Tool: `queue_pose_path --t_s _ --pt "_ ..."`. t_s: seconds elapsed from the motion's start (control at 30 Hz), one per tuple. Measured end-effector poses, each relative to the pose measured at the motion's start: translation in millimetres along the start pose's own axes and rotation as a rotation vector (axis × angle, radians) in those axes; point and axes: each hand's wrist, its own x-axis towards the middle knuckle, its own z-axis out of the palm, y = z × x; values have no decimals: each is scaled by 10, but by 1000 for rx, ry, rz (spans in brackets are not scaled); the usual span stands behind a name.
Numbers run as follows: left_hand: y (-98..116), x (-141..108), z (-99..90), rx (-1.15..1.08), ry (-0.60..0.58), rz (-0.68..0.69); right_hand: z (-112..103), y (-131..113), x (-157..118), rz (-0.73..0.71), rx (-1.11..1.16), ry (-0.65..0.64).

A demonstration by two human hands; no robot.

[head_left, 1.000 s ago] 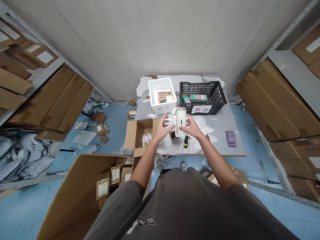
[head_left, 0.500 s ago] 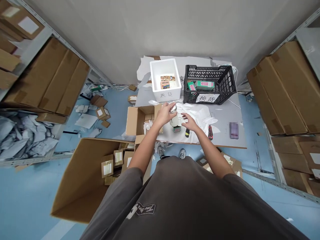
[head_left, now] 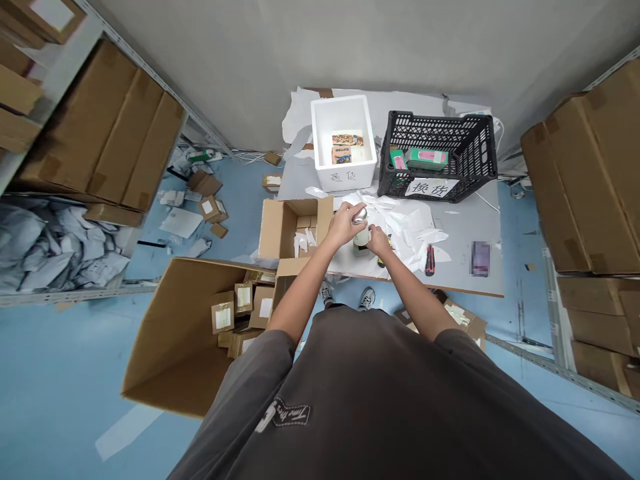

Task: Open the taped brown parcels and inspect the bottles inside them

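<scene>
Over the front of the table, my left hand (head_left: 345, 224) is closed on a silver-topped item (head_left: 359, 215), whose full shape is hidden. Just below it is a small pale and green box (head_left: 361, 241). My right hand (head_left: 379, 241) is closed against the right side of this box. Crumpled white paper (head_left: 413, 223) lies behind and to the right of my hands. A yellow and black tool, mostly covered by my right hand, lies beside it. The red and black cutter (head_left: 430, 261) rests farther right.
A white foam box (head_left: 345, 179) and a black crate (head_left: 493, 160) stand at the back of the table (head_left: 463, 273). An open carton (head_left: 270, 230) is left of my hands, with a larger carton (head_left: 165, 333) below it. A purple blurred item (head_left: 481, 259) lies at right.
My right hand has closed in on the small box, its fingers no longer spread. My left hand still holds the silver-topped item. The whole view has shifted slightly.
</scene>
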Motion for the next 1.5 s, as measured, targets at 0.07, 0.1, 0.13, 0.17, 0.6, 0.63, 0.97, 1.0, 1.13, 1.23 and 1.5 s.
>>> queue_pose_path --t_s 0.07,0.1,0.13,0.17,0.6,0.63,0.97,1.0,1.13,1.23,1.5 --pt "-54 -21 44 -4 -8 -16 -18 67 14 6 45 18" --pt "-79 -31 60 -9 -6 -22 -32 98 23 15 75 19" --pt "-99 -37 71 -15 0 -25 -47 125 32 29 109 18" --pt "-115 -39 77 -21 6 -25 -61 146 41 47 141 20" --pt "-232 -89 376 -32 -9 -90 -3 196 -20 222 553 101" --pt "-232 -113 441 -13 -10 -113 7 195 -30 232 594 98" --pt "-91 -131 974 374 -152 -256 41 90 -49 281 601 111" --pt "-83 -124 1007 389 -159 -282 42 85 -55 263 567 114" --pt "-92 -100 1094 445 -190 -379 46 93 -93 201 523 122" --pt "-142 -126 1096 420 -264 -447 41 120 -118 187 521 131" --pt "-540 -420 893 138 91 -370 82 225 -96 176 556 134"
